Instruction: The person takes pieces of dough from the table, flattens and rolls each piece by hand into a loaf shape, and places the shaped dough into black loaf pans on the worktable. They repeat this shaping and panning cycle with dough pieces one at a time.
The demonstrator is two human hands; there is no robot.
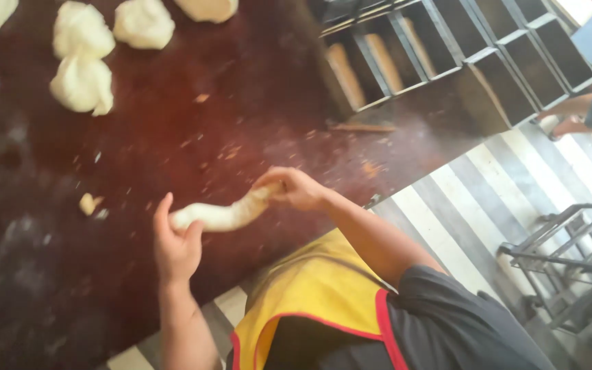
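While the left hand point(176, 248) cups one end of a long roll of pale dough point(222, 214), the right hand point(297, 188) pinches the other end, so the roll stretches between the two grips just above the dark wooden table point(173, 137). On the left hand the fingers are curled around the blunt end with the thumb raised beside it; on the right hand the fingers are pressed together on the thinner, slightly lifted end. Beyond the grip, well apart from it across the table, lie several rounded lumps of dough point(83, 82), two of them touching. To the left of the left hand's grip a small scrap of dough point(89, 203) sits on the wood among scattered crumbs. Past the right hand's grip, at the far edge of the table, stands a rack of dark metal loaf tins point(447, 55), some with pale loaves inside. Below the grip are the person's yellow apron point(323, 288) edged in red and a striped floor point(474, 199). Another person's arm point(584, 109) shows at the far right, well away from the dough.
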